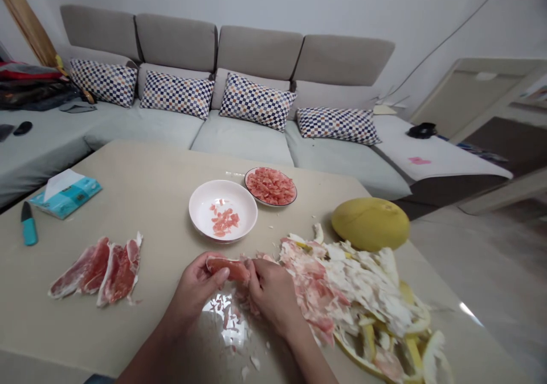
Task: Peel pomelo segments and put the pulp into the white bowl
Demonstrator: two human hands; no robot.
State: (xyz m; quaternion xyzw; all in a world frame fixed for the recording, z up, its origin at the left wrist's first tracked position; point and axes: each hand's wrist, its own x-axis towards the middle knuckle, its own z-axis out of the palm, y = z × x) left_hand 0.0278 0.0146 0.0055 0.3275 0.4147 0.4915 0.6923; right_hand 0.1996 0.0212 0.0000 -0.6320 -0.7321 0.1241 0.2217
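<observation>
My left hand [194,290] and my right hand [273,293] together pinch a pink pomelo segment [228,268] just above the beige table [141,190], near its front edge. Both hands have their fingers closed on it, one at each end. Small bits of skin lie on the table under the hands. A white plate [223,209] with a few pink flesh pieces sits just beyond the hands. Behind it stands a second plate [270,186] filled with pink flesh.
Several unpeeled pink segments [100,270] lie to the left. A heap of peel and pith [367,298] spreads at the right, with a whole yellow pomelo [370,224] behind it. A tissue pack [66,193] and a teal knife [28,224] lie far left. A grey sofa stands behind.
</observation>
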